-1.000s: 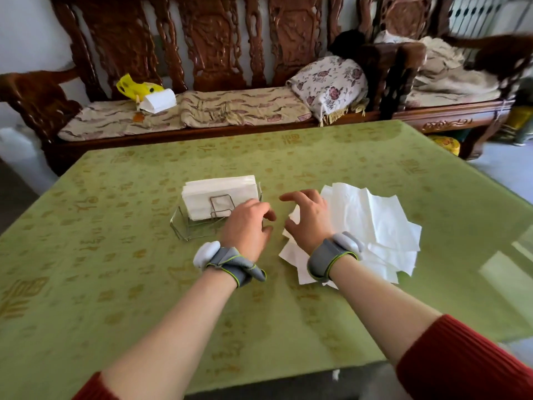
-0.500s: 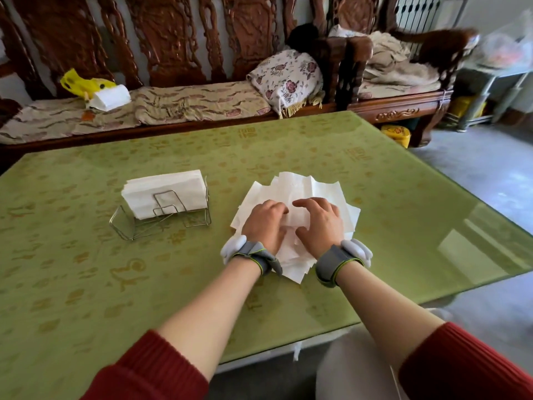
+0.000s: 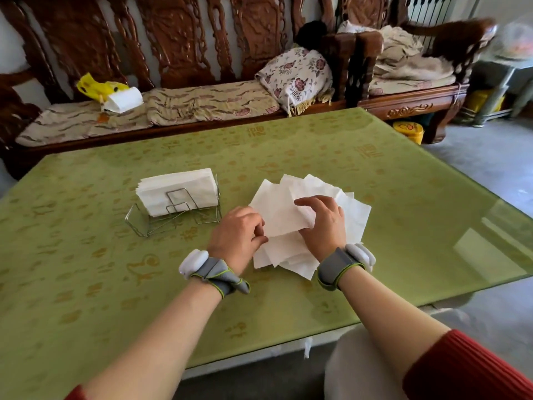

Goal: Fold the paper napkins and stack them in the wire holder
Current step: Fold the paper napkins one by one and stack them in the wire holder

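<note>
Green table carries the holder, already stacked with folded napkins. Right of the holder, both hands have gone from pressing the loose pile to pinching its top sheet, left hand nearer the holder and right hand farther. Another fold is likely starting.

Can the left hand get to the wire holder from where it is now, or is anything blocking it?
Probably yes. The wire holder sits just left of the left hand on bare table, nothing between them. But that hand pinches the top napkin now.
</note>
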Motion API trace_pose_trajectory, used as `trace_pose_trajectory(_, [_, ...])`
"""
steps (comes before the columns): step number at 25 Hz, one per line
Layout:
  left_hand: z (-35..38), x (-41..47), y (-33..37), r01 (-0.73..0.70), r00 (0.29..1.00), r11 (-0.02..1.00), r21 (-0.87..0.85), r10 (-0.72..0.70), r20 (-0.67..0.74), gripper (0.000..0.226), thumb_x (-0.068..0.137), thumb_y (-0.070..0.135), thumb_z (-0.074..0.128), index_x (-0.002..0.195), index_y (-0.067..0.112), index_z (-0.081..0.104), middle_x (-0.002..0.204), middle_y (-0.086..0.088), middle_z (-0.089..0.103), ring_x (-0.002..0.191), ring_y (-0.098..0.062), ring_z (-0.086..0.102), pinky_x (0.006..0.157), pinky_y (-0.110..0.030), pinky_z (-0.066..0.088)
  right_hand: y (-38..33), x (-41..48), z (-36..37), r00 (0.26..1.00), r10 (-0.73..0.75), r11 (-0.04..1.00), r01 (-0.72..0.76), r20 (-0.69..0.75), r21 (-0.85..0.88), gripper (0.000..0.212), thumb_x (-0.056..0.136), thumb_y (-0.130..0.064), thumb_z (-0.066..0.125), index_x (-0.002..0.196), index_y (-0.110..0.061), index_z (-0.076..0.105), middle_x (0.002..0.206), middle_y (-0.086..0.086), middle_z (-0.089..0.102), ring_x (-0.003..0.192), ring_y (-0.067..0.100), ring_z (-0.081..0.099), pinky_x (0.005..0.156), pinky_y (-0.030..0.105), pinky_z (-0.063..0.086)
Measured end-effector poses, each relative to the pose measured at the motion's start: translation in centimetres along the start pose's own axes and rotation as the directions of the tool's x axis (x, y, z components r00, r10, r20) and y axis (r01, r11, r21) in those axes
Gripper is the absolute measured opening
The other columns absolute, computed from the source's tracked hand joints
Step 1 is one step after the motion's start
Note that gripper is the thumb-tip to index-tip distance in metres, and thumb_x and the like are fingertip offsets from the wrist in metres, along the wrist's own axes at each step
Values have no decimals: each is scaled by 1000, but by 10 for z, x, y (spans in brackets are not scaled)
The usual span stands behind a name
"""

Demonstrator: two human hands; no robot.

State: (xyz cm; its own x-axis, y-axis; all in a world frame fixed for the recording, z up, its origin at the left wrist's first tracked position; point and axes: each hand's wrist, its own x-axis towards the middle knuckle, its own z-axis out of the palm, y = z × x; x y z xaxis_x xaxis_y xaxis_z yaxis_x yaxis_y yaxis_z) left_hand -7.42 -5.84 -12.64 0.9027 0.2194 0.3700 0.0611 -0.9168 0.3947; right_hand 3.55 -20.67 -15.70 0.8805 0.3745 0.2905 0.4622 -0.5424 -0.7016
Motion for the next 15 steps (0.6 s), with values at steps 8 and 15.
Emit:
trace_pose_trajectory(8, [-34, -45, -13, 200, 969, 958, -206, -162, 185, 21, 78, 36, 70, 77, 16, 67, 86, 4, 69, 82, -15, 62, 74, -33, 49, -62, -28, 29, 983, -163, 978, 150, 87, 146, 69, 62, 20, 36, 105, -23, 71, 121, -2, 59, 104, 13, 58, 88, 17, 45])
trace_pose_trajectory(15, [-71, -40, -53, 47, 989, 998, 46, -40, -140, 57, 64, -10, 66, 115, 15, 61, 121, -4, 57, 115, -25, 49, 101, -28, 28, -110, -38, 30, 918, -369, 893, 308, 142, 328, 51, 62, 6, 33, 76, -20, 75, 103, -4, 70, 95, 7, 59, 85, 18, 46])
